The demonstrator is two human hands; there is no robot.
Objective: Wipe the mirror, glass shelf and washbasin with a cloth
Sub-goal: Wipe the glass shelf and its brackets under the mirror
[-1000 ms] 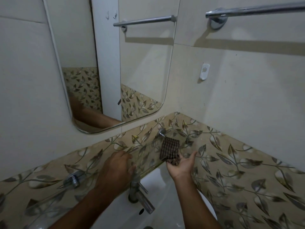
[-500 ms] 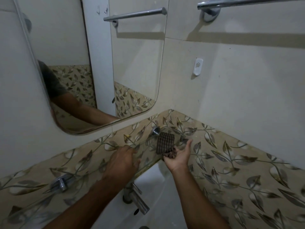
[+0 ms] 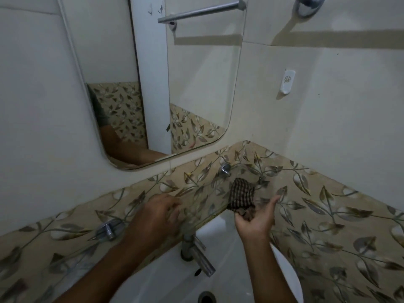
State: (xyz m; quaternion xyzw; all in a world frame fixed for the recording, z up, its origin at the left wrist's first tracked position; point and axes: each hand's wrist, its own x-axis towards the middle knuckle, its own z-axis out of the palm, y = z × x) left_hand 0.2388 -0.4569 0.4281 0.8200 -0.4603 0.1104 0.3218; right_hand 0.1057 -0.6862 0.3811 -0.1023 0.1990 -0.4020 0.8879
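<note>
Mirror [image 3: 192, 84]: upper left and centre of the frame, fixed to the wall; rigid, smooth and breakable by the look of it, so it likely wants flat, light strokes and no hold at all.
Washbasin [image 3: 153, 278]: bottom centre, white and hard; its bowl shows only a drain [image 3: 206, 298] at the bottom edge and a metal tap [image 3: 196, 254] standing over it. No standing water is visible.
Glass shelf [image 3: 203, 204]: centre of the frame, clear and thin, carried on chrome brackets [image 3: 225, 169]; probably fragile at its front edge and slippery, so best steadied from above, not pulled.
Left hand [image 3: 157, 217]: left of centre, fingers loosely bent, resting on the shelf's front edge; it grips nothing that I can see.
Right hand [image 3: 255, 219]: right of centre, palm up and fingers spread, the cloth's lower end lying in it.
Cloth [image 3: 241, 196]: checked, dark, small; soft, limp and light, draped over the shelf's right end. Best taken bunched in the palm.
</note>
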